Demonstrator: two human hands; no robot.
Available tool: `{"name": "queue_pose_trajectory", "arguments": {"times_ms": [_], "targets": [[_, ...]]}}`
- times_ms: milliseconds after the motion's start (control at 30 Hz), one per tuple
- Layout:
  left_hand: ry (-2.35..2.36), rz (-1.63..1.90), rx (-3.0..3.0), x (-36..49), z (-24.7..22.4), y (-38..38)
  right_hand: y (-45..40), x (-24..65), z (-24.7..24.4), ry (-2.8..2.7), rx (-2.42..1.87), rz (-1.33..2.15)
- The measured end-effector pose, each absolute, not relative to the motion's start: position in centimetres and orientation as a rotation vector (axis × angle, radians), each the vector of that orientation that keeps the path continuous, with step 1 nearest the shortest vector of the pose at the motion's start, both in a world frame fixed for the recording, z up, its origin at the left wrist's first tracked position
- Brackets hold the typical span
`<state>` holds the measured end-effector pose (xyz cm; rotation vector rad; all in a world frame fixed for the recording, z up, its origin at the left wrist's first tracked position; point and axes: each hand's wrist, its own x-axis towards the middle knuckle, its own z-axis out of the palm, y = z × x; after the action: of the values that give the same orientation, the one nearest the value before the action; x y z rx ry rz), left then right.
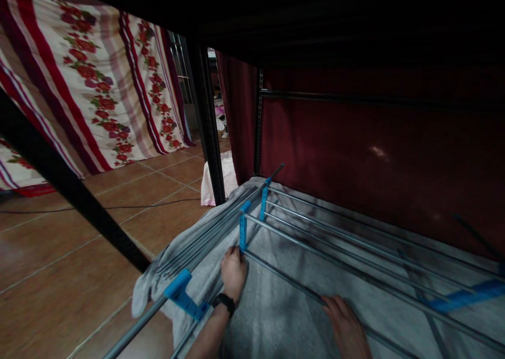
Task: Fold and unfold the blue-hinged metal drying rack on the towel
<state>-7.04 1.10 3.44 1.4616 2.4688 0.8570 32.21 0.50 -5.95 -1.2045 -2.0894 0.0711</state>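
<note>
Left hand (233, 272): fingers curled around the towel's fold at a blue joint (242, 231) of the drying rack (315, 227); a watch (224, 302) sits on the wrist.
Right hand (347, 330): palm down, fingers spread flat, pressing the towel (284, 301) near a rail.
Progress: towel already draped over the rack and mostly smooth; the left end still hangs bunched, so straightening appears unfinished.
Edges: dark post (209, 132) and red curtain (374, 153) close behind.
Open room: tiled floor (79, 243) to the left.
</note>
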Motion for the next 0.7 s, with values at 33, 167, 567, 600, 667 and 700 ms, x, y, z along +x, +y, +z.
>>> {"name": "queue_pose_trajectory", "arguments": {"times_ms": [33,167,567,600,667,700], "targets": [[2.466,0.862,1.464,-7.05,3.43,1.07,0.52,32.17,-6.0,-2.088,-1.212,0.113],[2.473,0.877,1.444,-7.1,3.37,1.17,0.63,31.98,-6.14,-2.043,-1.256,0.231],[2.476,0.9,1.426,-6.8,3.27,1.24,0.92,32.19,-6.32,-1.974,-1.359,0.4],[2.477,0.9,1.429,-6.72,3.26,1.23,0.92,32.3,-6.33,-1.977,-1.356,0.389],[2.481,0.902,1.432,-6.56,3.24,1.26,0.86,32.5,-6.32,-1.977,-1.342,0.354],[2.483,0.902,1.434,-6.49,3.24,1.3,0.83,32.61,-6.28,-1.981,-1.329,0.336]]}}
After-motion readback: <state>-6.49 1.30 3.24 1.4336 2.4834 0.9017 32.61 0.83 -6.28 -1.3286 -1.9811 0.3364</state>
